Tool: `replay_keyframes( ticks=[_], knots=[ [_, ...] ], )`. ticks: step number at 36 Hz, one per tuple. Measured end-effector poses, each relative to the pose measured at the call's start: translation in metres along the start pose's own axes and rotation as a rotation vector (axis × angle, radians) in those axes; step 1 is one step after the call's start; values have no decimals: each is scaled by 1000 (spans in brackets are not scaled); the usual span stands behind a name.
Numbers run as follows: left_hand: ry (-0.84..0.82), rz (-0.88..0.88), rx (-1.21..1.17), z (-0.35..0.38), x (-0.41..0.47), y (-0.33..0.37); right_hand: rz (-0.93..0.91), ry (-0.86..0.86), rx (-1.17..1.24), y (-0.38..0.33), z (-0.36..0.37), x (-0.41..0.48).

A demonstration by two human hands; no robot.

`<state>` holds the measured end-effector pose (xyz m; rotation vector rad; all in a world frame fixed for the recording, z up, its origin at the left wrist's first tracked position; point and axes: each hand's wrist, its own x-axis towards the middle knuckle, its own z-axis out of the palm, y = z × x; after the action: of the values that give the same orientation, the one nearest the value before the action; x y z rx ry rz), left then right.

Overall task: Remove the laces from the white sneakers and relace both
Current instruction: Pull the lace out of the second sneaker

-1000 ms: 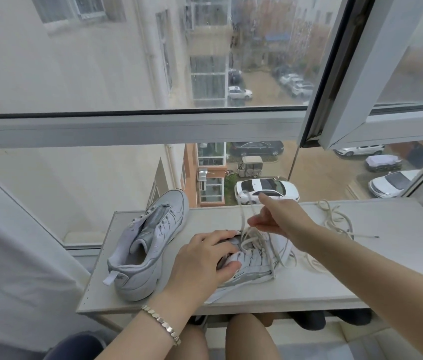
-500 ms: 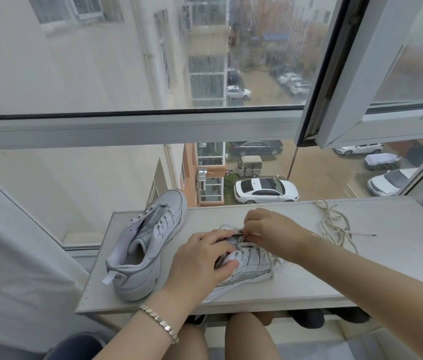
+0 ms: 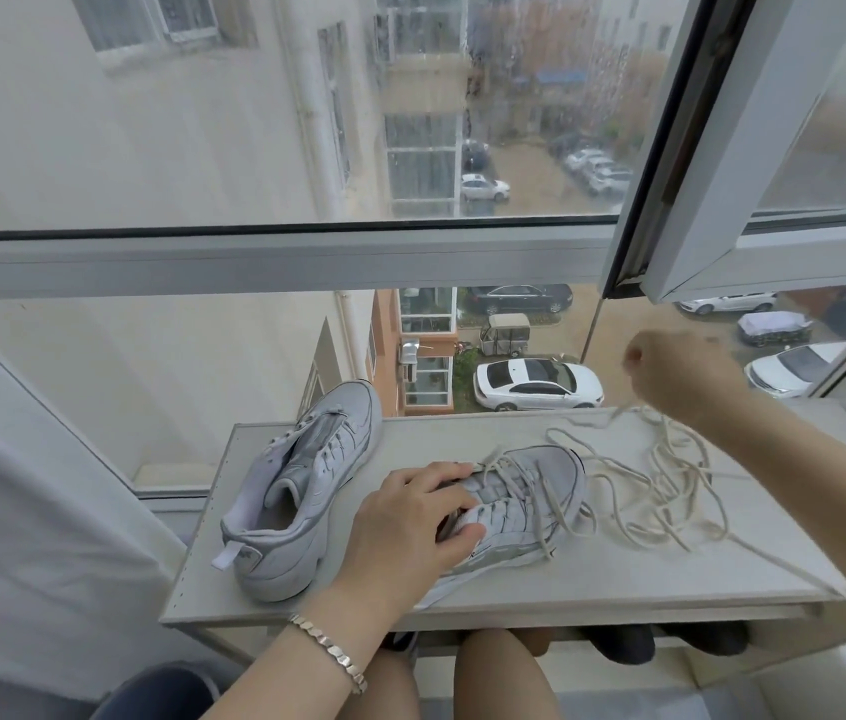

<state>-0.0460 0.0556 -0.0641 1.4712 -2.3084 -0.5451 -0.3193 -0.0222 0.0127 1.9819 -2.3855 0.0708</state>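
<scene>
Left hand grips the sneaker near the shelf's front edge, fingers curled over the tongue. The fisted right hand pinches the limp, light lace above the back edge. The lace is likely best held near its tip.

Left hand lower centre, forearm extended, fingers curled gripping grey-white leather sneaker. Right hand raised mid-right, fisted, pinching off-white cord lace.
</scene>
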Motion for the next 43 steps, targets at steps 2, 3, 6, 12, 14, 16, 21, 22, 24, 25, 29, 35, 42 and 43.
replay_keyframes(
  ticks=[2, 3, 6, 12, 14, 16, 21, 22, 24, 25, 29, 35, 42, 43],
  knots=[
    [2, -4, -1, 0, 0, 0, -200, -371, -128, -8, -1, -15],
    [-2, -5, -1, 0, 0, 0, -260, -551, -109, -14, 1, -25],
    [-3, -5, 0, 0, 0, 0, -324, -657, 13, -29, 12, -43],
    [-13, -8, -7, -1, -1, 1, -492, -218, 264, -57, 33, -52],
    [-13, -9, -13, -2, -1, 1, -539, -136, 332, -68, 38, -55],
    [-7, -11, -18, -1, -1, 2, -530, -141, 373, -75, 40, -57],
    [-16, -15, -2, -1, 0, 3, -449, -211, 296, -79, 44, -55],
    [-14, -14, 1, -1, 0, 2, -435, -198, 276, -79, 45, -55],
    [-10, -14, 6, -1, 0, 2, -389, -180, 322, -78, 47, -55],
    [-7, -12, 4, -1, 0, 2, -347, -173, 399, -78, 48, -55],
    [7, -4, 2, 0, 0, 2, -129, -85, 711, -77, 44, -50],
    [16, 4, -7, -1, -1, 3, 13, -270, 920, -81, 35, -51],
    [-35, 56, 28, -5, -2, 4, -215, -329, 503, -78, 47, -78],
    [-72, 67, 33, -8, -2, 2, -227, -318, 513, -76, 48, -80]
  ],
)
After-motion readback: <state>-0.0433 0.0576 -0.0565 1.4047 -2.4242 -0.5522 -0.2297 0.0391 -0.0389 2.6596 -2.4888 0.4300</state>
